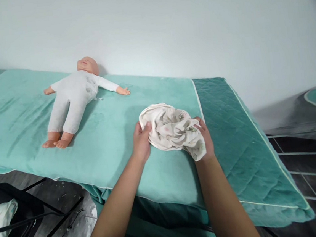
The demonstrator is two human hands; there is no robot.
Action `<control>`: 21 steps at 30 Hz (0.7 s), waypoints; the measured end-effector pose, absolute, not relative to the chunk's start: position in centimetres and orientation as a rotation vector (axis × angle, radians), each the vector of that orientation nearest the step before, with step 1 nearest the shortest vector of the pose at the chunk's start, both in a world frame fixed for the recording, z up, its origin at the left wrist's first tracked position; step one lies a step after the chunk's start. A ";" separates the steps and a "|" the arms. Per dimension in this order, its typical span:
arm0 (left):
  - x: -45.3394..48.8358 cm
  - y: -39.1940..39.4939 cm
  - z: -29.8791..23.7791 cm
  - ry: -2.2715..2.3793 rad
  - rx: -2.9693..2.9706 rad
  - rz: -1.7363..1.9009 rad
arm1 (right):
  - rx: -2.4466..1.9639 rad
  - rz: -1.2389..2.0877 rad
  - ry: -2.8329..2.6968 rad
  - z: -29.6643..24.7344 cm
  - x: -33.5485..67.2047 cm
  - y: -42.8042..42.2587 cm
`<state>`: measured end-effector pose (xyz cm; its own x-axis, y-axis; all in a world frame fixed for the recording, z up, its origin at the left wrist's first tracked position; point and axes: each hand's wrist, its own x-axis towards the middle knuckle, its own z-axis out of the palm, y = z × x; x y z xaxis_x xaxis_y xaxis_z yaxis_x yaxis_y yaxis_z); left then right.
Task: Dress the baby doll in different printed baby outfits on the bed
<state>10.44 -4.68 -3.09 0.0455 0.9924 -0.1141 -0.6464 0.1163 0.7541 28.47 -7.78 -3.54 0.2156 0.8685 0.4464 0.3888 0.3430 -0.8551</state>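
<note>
Between my two hands is a bunched-up cream cloth garment [170,126] with a faint coloured print; its exact kind does not show in the folds. My left hand [142,140] grips its left edge, thumb on top. On the other side my right hand [206,137] is closed on the gathered right end, its fingers partly behind the cloth. The garment is held over the green bed cover [115,146]. Farther left, a baby doll [71,94] with a white cloth body lies on its back, arms spread, apart from both hands.
A darker quilted green pad [245,154] covers the bed's right end. The white wall [164,29] runs along the far side. At lower left stands a black chair [14,217] with a white cloth [1,226] on it. Metal bars [314,153] show at right.
</note>
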 end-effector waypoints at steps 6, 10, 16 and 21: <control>10.7 -5.0 -3.1 0.691 0.726 1.183 | -1.210 0.734 -1.219 -3.1 26.6 -8.0; 10.5 -5.0 -2.7 0.675 0.707 1.149 | -1.230 0.795 -1.199 -3.5 26.6 -8.3; 10.2 -4.5 -2.8 0.654 0.561 1.270 | -1.267 0.648 -1.095 -3.1 26.5 -8.3; 9.6 -3.9 -2.7 0.612 0.432 1.379 | -1.232 0.643 -0.876 -3.4 27.6 -8.0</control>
<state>9.57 -3.89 -2.72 0.0769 0.9859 -0.1485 -0.7718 0.1531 0.6171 27.64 -8.04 -3.45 0.5307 0.8192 0.2172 0.0380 0.2330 -0.9717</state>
